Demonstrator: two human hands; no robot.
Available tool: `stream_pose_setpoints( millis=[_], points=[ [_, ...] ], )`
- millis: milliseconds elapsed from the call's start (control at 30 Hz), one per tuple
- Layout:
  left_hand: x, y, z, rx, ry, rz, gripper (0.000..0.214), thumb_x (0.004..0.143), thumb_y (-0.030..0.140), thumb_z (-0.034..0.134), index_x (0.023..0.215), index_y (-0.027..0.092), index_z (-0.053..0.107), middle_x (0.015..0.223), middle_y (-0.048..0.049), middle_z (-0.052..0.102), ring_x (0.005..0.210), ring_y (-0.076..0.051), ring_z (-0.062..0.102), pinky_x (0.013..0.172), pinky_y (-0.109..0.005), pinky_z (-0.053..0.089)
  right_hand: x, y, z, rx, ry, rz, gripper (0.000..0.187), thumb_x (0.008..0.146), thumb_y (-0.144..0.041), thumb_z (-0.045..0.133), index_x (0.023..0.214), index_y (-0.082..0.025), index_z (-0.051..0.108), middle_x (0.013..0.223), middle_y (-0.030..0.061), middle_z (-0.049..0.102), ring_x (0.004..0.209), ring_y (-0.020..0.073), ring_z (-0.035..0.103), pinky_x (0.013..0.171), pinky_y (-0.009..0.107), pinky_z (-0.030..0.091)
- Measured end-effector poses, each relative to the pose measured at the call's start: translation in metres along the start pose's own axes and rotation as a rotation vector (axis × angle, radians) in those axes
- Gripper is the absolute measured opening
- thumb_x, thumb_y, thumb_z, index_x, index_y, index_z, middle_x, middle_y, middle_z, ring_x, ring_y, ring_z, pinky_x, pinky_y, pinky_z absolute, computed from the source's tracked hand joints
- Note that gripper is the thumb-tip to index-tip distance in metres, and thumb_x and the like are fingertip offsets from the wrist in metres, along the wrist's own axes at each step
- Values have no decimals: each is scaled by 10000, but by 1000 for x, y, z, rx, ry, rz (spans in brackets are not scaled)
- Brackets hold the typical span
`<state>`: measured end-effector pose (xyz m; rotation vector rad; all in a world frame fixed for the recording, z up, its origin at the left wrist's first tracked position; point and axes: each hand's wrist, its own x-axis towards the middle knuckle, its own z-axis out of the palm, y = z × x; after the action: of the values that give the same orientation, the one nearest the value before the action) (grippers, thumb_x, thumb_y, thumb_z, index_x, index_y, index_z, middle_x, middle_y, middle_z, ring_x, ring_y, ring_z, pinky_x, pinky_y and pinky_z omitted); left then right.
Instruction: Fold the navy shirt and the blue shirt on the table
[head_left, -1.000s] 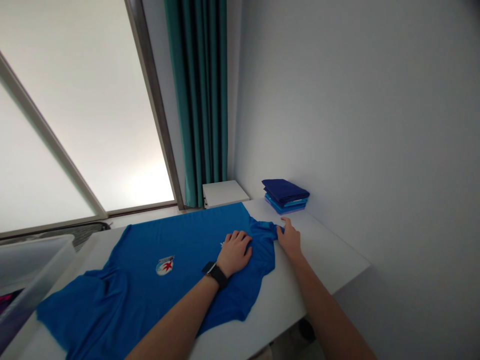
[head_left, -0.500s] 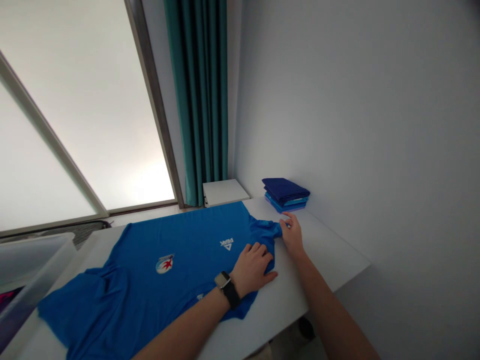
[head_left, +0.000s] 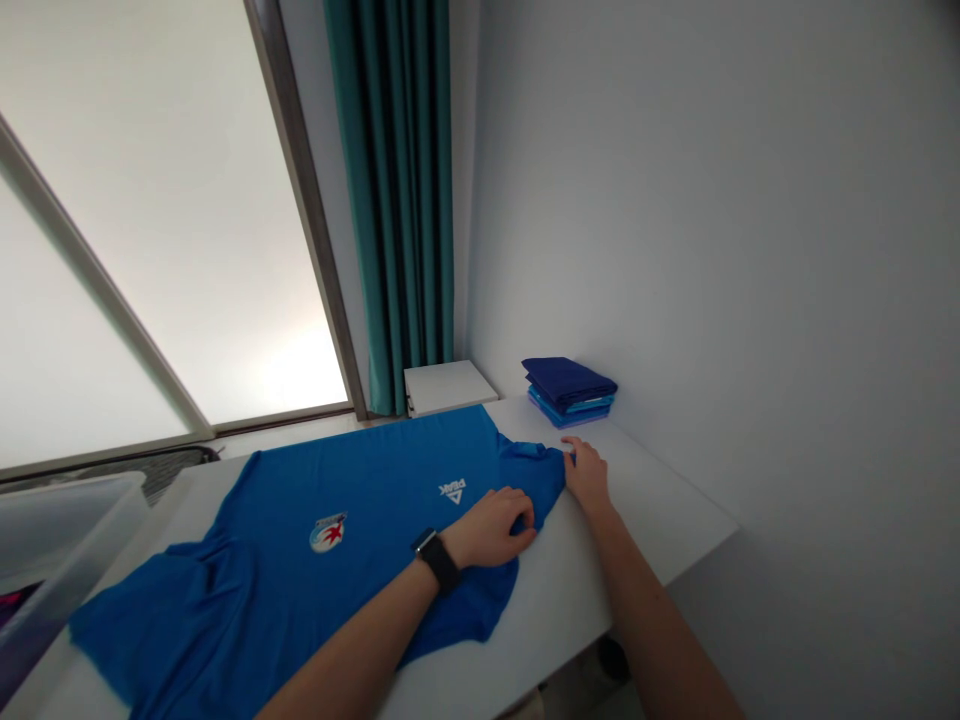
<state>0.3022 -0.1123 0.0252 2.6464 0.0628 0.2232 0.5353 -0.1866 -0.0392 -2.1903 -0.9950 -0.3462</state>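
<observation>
- Since the left hand (head_left: pixel 493 527) curled from its flat spread, the sleeve (head_left: pixel 546 488) fans wider, seemingly smoothing that end of the blue shirt (head_left: pixel 375 480); whether it grips cloth, I cannot tell.
- Arm outstretched, the right hand (head_left: pixel 588 475) pinches the sleeve's end.
- Beneath the shirt, white table (head_left: pixel 652 505); beyond its sleeve, folded stack (head_left: pixel 570 390).

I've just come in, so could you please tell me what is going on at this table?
A person is handling a blue shirt spread on a white table. The right-hand grip is at the end of one sleeve; the left-hand grip, watch at its wrist, is over the shirt. Folded fabric is stacked by the wall.
</observation>
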Motion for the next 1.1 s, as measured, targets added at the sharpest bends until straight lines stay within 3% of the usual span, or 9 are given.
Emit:
stream_pose_setpoints(
  millis=[367,500,633,767,967,1100],
  points=[
    [-2,-5,5,-107,19,-40,81,838,189,510,769,196,551,930,-8,639,918,-169,551,883,-313,368,-7,3,2,-231,-43,-8,300,855,-137,444,1042,-227,661,965,120,621,957,278,515,775,374,339],
    [-2,-6,6,-169,63,-65,109,882,255,520,818,198,588,911,-6,655,908,-173,562,862,-310,370,-4,-2,0,-189,-22,23,311,886,-155,400,1058,-216,652,1009,100,613,982,255,512,782,349,326],
    [-3,-7,7,-219,95,-63,91,874,249,534,864,204,613,935,-10,674,917,-183,572,872,-315,362,-2,-15,1,-117,-30,-64,299,916,-192,372,1049,-203,639,1061,74,639,1012,227,519,839,340,317],
    [-3,-10,9,-211,97,-51,105,873,251,538,861,207,634,935,-6,682,923,-185,572,875,-320,359,0,-35,6,-190,-121,-126,301,946,-267,385,1103,-202,633,1114,86,647,1058,233,519,891,353,300],
    [-3,-11,10,-228,105,-53,114,871,252,540,853,201,641,944,-3,685,925,-177,576,896,-321,357,11,-53,12,-367,-211,-15,497,913,-539,426,952,-116,686,1065,195,636,1041,321,529,871,426,324],
    [-2,-10,9,-232,99,-57,118,870,250,540,854,200,645,937,-4,686,921,-176,578,899,-317,363,15,-52,23,-305,-184,-81,319,889,-426,495,877,-158,667,1017,158,645,1033,285,528,879,403,336]
  ],
)
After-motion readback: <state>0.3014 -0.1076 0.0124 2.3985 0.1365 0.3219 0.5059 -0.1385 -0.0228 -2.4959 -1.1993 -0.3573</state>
